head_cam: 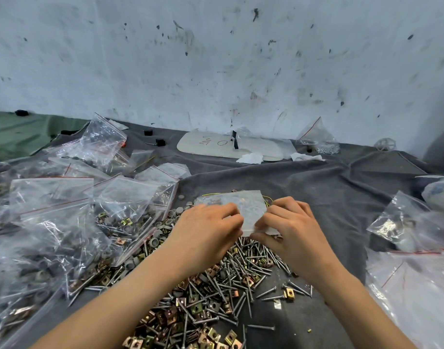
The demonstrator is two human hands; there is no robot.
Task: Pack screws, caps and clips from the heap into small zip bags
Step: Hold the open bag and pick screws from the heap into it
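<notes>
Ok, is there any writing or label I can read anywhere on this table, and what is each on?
"O", red marker, likely: on the white board by the wall.
Red scribble beside it: unreadable.
Held small bag and other zip bags: no print seen.

A single view is given, taken by a wide-angle camera worn on the head and aimed forward and down. The grey cloth (304, 187) is seen from close above. The left hand (206, 230) and right hand (291, 227), both pinching a small bag (241, 202), are framed just below centre, with the heap (216, 298) at 6 o'clock and the wall (216, 59) at 12 o'clock.
</notes>
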